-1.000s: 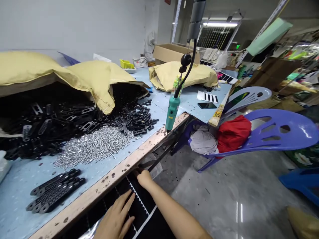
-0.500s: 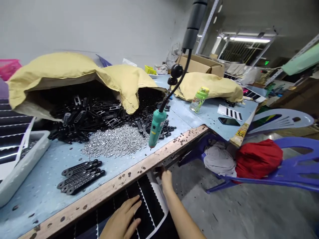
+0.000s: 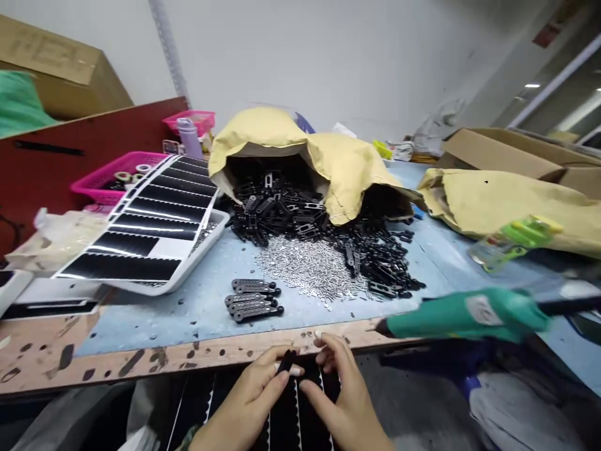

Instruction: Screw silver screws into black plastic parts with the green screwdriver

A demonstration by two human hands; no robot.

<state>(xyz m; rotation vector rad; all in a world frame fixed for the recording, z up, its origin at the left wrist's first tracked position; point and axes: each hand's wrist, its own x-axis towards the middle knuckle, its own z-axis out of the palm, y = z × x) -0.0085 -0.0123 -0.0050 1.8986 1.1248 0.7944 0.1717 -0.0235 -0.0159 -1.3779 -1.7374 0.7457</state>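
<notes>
Low in front of the bench edge, my left hand (image 3: pixel 256 391) pinches a small dark black piece (image 3: pixel 287 361) between thumb and fingers; its exact kind is not clear. A bit of white shows beside it. My right hand (image 3: pixel 342 394) is just to the right, thumb and fingers apart, with nothing visible in it. Beneath both hands lies a sheet of black strips (image 3: pixel 284 419) with white scalloped lines between them. On the bench ahead rests a small stack of black perforated arms (image 3: pixel 253 302). A green electric screwdriver (image 3: pixel 462 316), blurred, hangs sideways at the right.
Behind lie a heap of silver pins (image 3: pixel 312 266), a pile of black plastic parts (image 3: pixel 380 263) and open yellow paper sacks (image 3: pixel 263 128). On the left, another black-strip sheet (image 3: pixel 164 203) covers a white tray (image 3: pixel 209 241) near a pink basket (image 3: pixel 94 185). A green-lidded bottle (image 3: pixel 516 241) is right.
My view has swung left. My right hand has come from the under-bench edge to beside my left. My left hand, previously spread on the sheet, now pinches a black piece. The screwdriver has tilted sideways.
</notes>
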